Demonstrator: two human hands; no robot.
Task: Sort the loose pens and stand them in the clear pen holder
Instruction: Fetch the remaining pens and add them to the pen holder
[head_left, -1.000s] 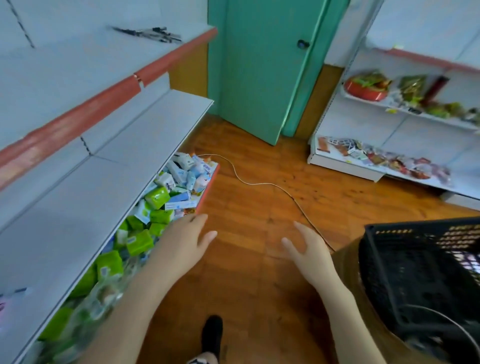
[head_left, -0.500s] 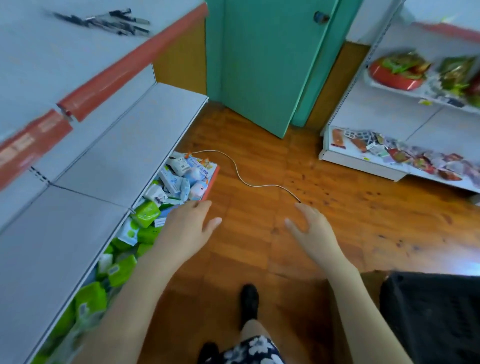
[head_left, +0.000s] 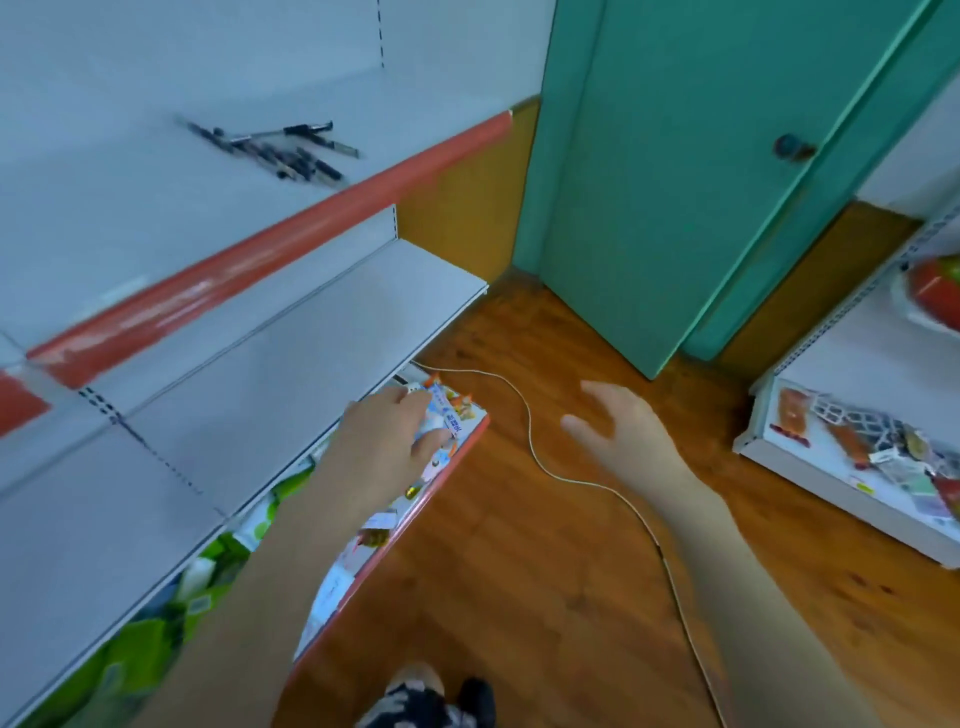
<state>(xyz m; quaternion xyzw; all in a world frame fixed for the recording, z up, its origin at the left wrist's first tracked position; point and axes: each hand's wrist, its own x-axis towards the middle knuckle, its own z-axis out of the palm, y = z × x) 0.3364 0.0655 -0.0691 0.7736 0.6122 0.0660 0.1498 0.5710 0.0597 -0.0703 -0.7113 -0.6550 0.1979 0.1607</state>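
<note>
Several dark loose pens (head_left: 283, 146) lie in a small pile on the top white shelf (head_left: 130, 208), behind its red front strip, at the upper left. No clear pen holder is in view. My left hand (head_left: 395, 436) hangs open and holds nothing, in front of the bottom shelf of small packets. My right hand (head_left: 618, 431) is also open with fingers spread, over the wooden floor, well below and right of the pens.
A bare middle shelf (head_left: 291, 374) juts out under the pens. The bottom shelf (head_left: 395, 540) holds green and white packets. A white cable (head_left: 524, 410) snakes across the floor. A green door (head_left: 691, 171) stands ahead, and a snack shelf unit (head_left: 852, 467) is at the right.
The view has risen and moved forward, so the pens now sit larger and nearer. The black basket has left the frame. Both hands stay open and have lifted slightly.
</note>
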